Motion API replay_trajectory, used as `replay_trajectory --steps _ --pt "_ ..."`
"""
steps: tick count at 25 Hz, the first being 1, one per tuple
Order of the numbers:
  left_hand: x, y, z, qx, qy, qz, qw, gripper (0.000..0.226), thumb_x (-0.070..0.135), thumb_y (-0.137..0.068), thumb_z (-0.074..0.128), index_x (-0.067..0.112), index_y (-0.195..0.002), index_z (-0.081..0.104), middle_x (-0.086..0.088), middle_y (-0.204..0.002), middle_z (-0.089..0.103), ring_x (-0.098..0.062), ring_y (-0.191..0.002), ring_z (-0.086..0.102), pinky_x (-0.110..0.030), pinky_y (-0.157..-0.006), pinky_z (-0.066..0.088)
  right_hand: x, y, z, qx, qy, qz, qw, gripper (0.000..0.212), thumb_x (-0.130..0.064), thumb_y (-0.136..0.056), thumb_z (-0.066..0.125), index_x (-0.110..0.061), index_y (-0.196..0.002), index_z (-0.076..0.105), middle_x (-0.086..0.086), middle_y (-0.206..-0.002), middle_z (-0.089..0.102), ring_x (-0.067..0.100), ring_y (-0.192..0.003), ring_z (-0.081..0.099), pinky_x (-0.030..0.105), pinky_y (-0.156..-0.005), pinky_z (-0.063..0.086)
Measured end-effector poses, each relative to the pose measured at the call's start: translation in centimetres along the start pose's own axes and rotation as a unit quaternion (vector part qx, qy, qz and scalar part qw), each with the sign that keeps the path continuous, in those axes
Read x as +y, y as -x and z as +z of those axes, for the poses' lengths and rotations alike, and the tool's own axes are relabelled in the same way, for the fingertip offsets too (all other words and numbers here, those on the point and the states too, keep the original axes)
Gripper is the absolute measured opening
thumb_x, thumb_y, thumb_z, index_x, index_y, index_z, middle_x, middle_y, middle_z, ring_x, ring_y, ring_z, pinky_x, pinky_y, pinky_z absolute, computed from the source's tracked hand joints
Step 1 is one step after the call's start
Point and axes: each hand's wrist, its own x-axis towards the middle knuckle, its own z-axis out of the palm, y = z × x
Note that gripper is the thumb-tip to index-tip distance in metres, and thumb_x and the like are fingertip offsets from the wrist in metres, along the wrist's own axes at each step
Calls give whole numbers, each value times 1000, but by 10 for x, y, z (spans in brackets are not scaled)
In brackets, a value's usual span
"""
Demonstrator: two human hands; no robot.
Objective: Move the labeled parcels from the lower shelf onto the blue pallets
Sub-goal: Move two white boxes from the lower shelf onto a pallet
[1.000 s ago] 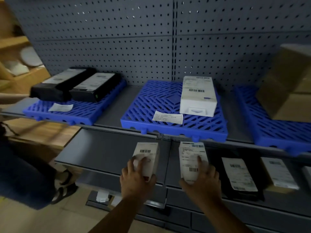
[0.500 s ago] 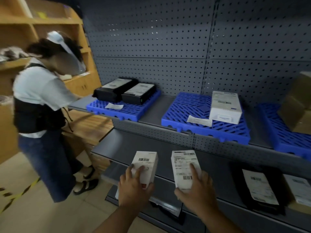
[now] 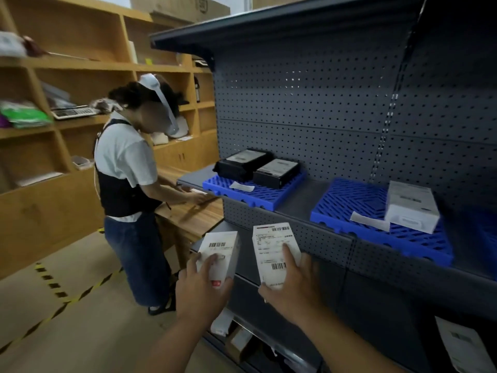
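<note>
Left hand grips a white labeled parcel; right hand grips a taller white labeled box. Both are held near the blue pallets.

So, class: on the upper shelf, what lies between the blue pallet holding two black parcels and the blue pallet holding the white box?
Nothing: in the head view, only bare grey shelf separates the left pallet from the middle pallet.
</note>
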Motion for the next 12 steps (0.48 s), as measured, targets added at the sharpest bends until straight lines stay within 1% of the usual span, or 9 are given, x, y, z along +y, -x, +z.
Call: replay_trajectory --steps 3,6,9,12 --pt "10 -13 -28 22 38 13 999 69 65 -82 60 42 -146 46 5 -158 36 -25 -132 44 -43 -106 44 -18 -17 -31 8 23 -3 1000 119 -85 -55 43 -36 -155 3 3 -137 25 24 -118 34 40 -94 45" --pt "42 -33 -51 32 66 47 996 72 70 -78 60 42 -144 48 10 -155 38 -22 -131 45 -41 -104 46 -23 -38 -74 33 19 12 999 117 -84 -60 49 -35 -157 4 8 -140 26 30 -126 33 45 -99 44" --pt "92 -63 -70 45 88 85 991 71 69 -78 62 40 -142 51 8 -153 40 -22 -132 46 -41 -102 47 -13 -59 -127 85 27 30 996 114 -84 -65 51 -33 -157 10 11 -140 30 35 -129 33 47 -101 42" --pt "155 -91 -77 46 109 119 986 70 69 -75 60 41 -139 51 8 -150 42 -25 -128 49 -44 -100 50 18 -84 -185 135 31 55 989 114 -84 -65 50 -31 -158 13 15 -144 32 37 -132 34 47 -105 40"
